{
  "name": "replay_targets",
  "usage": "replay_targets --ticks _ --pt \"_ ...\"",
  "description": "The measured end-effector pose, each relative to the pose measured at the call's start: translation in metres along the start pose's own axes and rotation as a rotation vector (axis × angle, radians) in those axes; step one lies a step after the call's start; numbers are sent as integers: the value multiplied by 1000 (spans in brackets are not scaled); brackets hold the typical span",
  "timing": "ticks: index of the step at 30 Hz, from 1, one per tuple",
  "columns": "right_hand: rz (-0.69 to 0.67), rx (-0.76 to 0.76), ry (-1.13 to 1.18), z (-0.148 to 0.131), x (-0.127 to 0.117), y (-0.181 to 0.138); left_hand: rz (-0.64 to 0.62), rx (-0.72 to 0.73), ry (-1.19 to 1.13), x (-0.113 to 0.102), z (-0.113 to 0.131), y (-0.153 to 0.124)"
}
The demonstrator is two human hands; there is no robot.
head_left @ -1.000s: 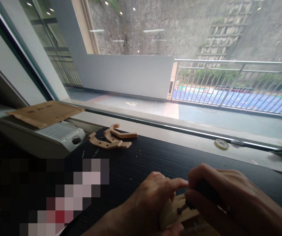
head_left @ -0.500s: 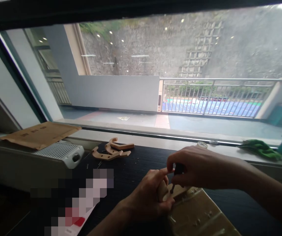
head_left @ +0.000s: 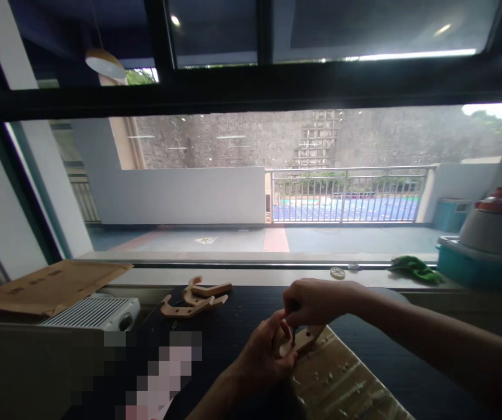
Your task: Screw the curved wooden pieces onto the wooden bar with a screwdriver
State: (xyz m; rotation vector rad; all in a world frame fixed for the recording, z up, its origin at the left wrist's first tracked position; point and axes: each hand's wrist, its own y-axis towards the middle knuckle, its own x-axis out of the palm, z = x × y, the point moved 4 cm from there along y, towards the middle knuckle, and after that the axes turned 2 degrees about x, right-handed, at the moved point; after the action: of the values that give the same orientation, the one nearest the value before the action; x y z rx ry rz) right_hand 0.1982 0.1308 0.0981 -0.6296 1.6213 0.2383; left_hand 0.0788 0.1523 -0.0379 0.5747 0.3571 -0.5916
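My left hand (head_left: 262, 353) is closed around one end of a light wooden hook (head_left: 304, 339), pinning it on the corner of a brown board (head_left: 342, 373) that looks wrapped in shiny clear film. Small screw-like bits are scattered over this board. My right hand (head_left: 319, 302) grips a screwdriver (head_left: 293, 336) from above; its handle is mostly hidden by the fingers. The shaft points down at the wooden hook, between the left fingers, with the tip close to or on the wood. A dark hole shows farther along the hook.
Several similar wooden hooks (head_left: 194, 303) lie on the dark table (head_left: 237, 332) to the left. A brown paper envelope (head_left: 49, 286) rests over a white slatted device (head_left: 96, 312). On the sill are a tape roll (head_left: 337, 273), a green cloth (head_left: 415, 269) and a teal box (head_left: 470, 265).
The view has tilted upward, so the table sits lower and more of the window shows. My right fingers now cover the screwdriver handle, which showed more before. Both hands keep their hold.
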Motion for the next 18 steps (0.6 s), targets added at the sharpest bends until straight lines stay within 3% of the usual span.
replay_targets --ticks 7,13,18 --pt "18 -53 -126 -6 -15 -3 71 61 106 0 8 -3" --pt "-3 -154 -262 -21 -12 -3 67 -5 185 1 8 -3" --pt "-12 -154 -268 -19 -11 -1 73 -37 150 5 -2 -6"
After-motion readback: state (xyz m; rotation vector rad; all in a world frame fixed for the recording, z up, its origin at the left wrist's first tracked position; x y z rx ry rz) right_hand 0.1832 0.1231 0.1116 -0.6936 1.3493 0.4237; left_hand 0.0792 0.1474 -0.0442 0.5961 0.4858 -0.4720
